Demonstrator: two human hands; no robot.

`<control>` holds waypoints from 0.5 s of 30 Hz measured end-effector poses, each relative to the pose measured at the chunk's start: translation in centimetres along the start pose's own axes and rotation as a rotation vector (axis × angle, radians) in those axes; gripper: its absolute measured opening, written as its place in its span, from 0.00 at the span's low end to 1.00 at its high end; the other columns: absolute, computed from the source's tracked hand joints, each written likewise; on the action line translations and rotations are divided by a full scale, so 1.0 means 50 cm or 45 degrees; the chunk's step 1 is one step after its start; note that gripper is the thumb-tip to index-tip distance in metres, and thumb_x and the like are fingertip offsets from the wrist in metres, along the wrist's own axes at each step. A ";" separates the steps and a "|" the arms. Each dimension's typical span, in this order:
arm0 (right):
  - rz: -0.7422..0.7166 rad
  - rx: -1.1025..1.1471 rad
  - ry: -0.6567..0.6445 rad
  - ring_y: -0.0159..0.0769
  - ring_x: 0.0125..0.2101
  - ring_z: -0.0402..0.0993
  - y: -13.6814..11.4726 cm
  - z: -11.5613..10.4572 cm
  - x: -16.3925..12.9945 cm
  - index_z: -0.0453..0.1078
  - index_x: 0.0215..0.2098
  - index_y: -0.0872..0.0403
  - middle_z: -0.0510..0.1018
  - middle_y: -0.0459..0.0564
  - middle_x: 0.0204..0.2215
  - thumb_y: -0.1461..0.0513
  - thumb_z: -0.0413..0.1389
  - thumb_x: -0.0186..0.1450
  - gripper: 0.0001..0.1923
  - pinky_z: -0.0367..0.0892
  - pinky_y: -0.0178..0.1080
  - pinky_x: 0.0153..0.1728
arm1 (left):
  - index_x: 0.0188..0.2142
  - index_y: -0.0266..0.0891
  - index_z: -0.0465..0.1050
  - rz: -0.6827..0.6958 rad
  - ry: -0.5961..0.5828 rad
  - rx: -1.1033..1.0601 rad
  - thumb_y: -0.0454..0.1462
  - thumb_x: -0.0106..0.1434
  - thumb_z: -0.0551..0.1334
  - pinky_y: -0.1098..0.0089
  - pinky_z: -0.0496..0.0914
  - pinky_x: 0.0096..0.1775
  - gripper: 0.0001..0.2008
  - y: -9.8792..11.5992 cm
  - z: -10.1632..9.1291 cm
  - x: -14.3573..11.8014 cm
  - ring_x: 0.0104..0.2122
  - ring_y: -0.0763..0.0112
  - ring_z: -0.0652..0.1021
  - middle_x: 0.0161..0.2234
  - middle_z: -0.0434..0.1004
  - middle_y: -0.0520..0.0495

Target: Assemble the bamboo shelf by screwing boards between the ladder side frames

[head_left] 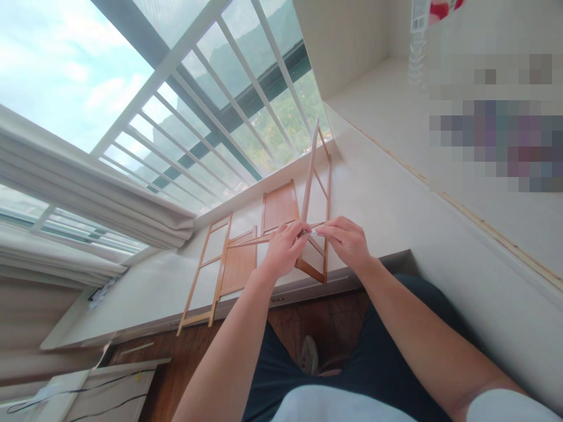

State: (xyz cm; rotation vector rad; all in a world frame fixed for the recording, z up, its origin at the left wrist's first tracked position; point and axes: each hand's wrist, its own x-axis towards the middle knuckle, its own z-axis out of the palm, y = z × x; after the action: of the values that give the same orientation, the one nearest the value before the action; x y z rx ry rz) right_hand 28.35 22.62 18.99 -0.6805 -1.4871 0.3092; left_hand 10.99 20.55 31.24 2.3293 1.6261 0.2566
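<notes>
Head view, person seated facing a window sill under a barred window [211,88]; dark trousers and a shoe visible below.

Left hand [284,249]: fingers curled together around a thin wooden slat [248,241] that runs out to the left, and against the lower part of an upright wooden ladder-like frame [317,193]; grip closed on the wood.

Right hand [347,240]: thumb and forefinger pinched together on a small pale piece where slat and frame meet; what the piece is, cannot tell; remaining fingers loosely bent.

Upright frame: stands on its lower edge on the white sill [378,193], tilted, top reaching toward the window; held between both hands, near the sill's front edge.

Lying flat on the sill: a wooden panel [280,206] just behind the left hand; a second panel [240,265] to the left, under the slat; a second ladder-like frame [206,275] beside it, its end overhanging the sill's front edge.

Folded white blind [88,176] at left; plastic bottle [417,47] on a ledge at upper right.
</notes>
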 end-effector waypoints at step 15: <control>0.057 0.059 -0.040 0.36 0.36 0.78 -0.005 0.005 -0.002 0.80 0.43 0.47 0.84 0.49 0.36 0.62 0.59 0.72 0.07 0.75 0.40 0.37 | 0.48 0.49 0.73 0.002 -0.003 -0.005 0.41 0.70 0.51 0.58 0.65 0.57 0.14 -0.002 0.002 -0.002 0.51 0.59 0.73 0.47 0.80 0.52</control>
State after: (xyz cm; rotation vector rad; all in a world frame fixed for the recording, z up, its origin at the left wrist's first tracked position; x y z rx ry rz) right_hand 28.02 22.42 19.03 -0.6755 -1.4915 0.3892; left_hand 10.90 20.46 31.13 2.3270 1.6214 0.2573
